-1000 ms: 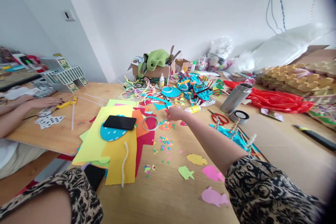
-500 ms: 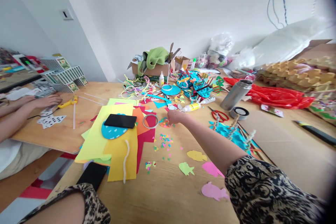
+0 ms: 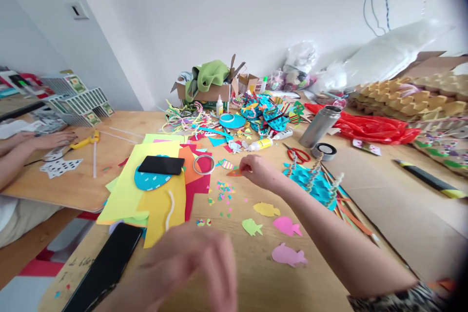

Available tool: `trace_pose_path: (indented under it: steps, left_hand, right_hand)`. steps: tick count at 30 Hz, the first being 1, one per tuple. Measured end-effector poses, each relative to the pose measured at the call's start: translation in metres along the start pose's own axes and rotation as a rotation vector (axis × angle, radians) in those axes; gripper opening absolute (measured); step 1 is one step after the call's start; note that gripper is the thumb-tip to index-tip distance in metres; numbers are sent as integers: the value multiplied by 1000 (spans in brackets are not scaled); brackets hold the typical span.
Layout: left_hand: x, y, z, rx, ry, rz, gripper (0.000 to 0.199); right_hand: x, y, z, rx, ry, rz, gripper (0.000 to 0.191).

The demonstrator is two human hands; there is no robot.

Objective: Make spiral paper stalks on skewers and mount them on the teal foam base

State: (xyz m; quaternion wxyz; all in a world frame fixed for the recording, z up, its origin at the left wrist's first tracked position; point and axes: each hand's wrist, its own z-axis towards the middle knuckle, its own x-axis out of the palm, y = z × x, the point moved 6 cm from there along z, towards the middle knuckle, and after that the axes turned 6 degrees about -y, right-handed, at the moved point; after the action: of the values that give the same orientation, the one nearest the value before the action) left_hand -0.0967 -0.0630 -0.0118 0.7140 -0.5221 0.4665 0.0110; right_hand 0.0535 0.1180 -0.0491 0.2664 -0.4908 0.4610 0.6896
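Observation:
My right hand reaches over the middle of the table, its fingers pinched on an orange paper fish. Just left of it lies a striped paper fish. My left hand is in the near foreground, smeared by motion, with its fingers curving downward; whether it holds anything cannot be told. Between the hands are small coloured paper bits. Plain paper fish lie below my right forearm: yellow, green, bright pink and mauve.
A phone rests on a blue paper oval over coloured sheets. Another black phone lies near the front edge. Glue bottles, red scissors and a steel flask stand or lie beyond. Another person's hand is at left.
My left hand has come into view over the near table. My right hand has shifted slightly right in view, uncovering the striped fish, with the orange fish at its fingertips. The view has shifted a little.

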Motion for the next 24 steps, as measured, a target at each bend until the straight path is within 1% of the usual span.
trace_pose_path:
  steps: [1, 3, 4, 5, 7, 9, 11, 12, 14, 17, 19, 21, 23, 24]
  left_hand:
    - [0, 6, 17, -5, -32, 3, 26]
    - [5, 22, 47, -21, -122, 49, 36]
    - [8, 29, 59, 1, -207, 154, 35]
    - [16, 36, 68, 26, -244, 288, 33]
    - [35, 53, 80, 47, -251, 498, 38]
    - [52, 68, 86, 70, -233, 616, 44]
    - [61, 79, 87, 82, -220, 665, 47]
    - [61, 83, 86, 85, -220, 681, 47]
    - [54, 89, 83, 70, -227, 709, 45]
    - [30, 97, 77, -24, -251, 742, 45]
    - [17, 98, 73, -24, -190, 736, 48]
    - [7, 98, 69, -21, -159, 738, 47]
    - [3, 97, 65, -24, -135, 746, 47]
    - [4, 96, 63, -21, -123, 746, 48]
  right_hand:
    - [-2, 0, -12, -18, -54, 13, 14]
    - [-5, -3, -32, -37, -145, 33, 15]
    - [-6, -5, -40, -40, -185, 38, 15]
    - [-7, -7, -47, -42, -217, 43, 14]
    - [-9, -10, -57, -47, -270, 63, 14]
    - [-11, -13, -63, -57, -311, 103, 13]
    - [-13, -15, -68, -64, -337, 138, 13]
    - [-13, -16, -69, -63, -341, 146, 13]
    - [-13, -18, -73, -53, -336, 147, 12]
    - [-12, -21, -78, -34, -324, 155, 10]
    - [-11, -23, -81, -28, -324, 166, 9]
    - [-10, -23, -84, -27, -333, 179, 9]
    - [-10, -23, -86, -30, -347, 192, 9]
    - [-9, -23, -88, -33, -353, 197, 9]
